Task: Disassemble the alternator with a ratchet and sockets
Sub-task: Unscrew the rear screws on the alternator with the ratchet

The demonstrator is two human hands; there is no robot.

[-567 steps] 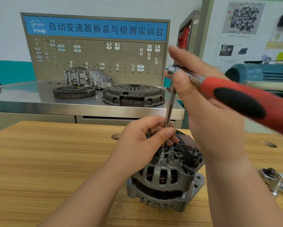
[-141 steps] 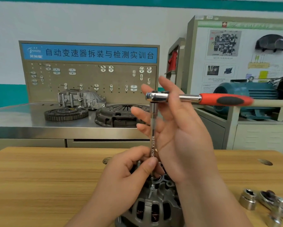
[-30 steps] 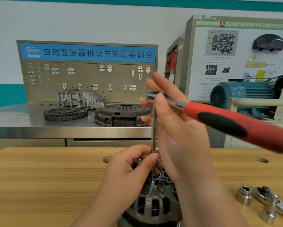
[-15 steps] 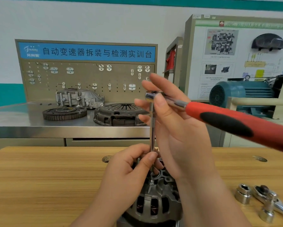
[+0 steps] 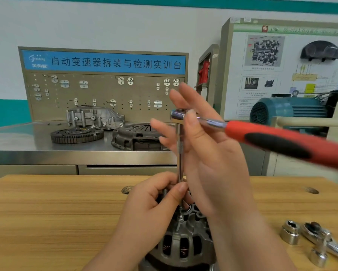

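Head view, the only one. The alternator [image 5: 181,245] stands on end on the wooden tabletop [image 5: 46,212], directly beneath both hands. Its lower part is cut off by the frame edge. An extension bar [image 5: 179,153] rises plumb from a fastener on its top face. The socket at the bar's foot is mostly hidden behind the left thumb.

Left hand [image 5: 152,208]: fingers [image 5: 180,187] curled, pinching the bar's lower end just above the housing. Judged purpose: to hold the bar square on the fastener so it cannot slip off.

Right hand [image 5: 209,153]: thumb pressed over the neck of the ratchet [image 5: 281,141] beside its head. The other fingers [image 5: 183,94] are straight and fanned behind the head. This is a light pinch at the pivot, not a fist on the grip. That suggests low torque, spinning a freed fastener out rather than breaking it loose. The red handle juts out to the right of the fingers, blurred.

Room: the handle sits high above the tabletop, with nothing near it at that height on the right. Toward the wearer, the right forearm is the likely limit of swing.

Low and right of the right wrist, well under the handle, lie a loose socket [image 5: 290,234] and a second ratchet [image 5: 320,239]. Beyond the fingertips, well apart, a steel bench [image 5: 27,141] carries a clutch cover [image 5: 136,137] and a ring gear [image 5: 77,134].
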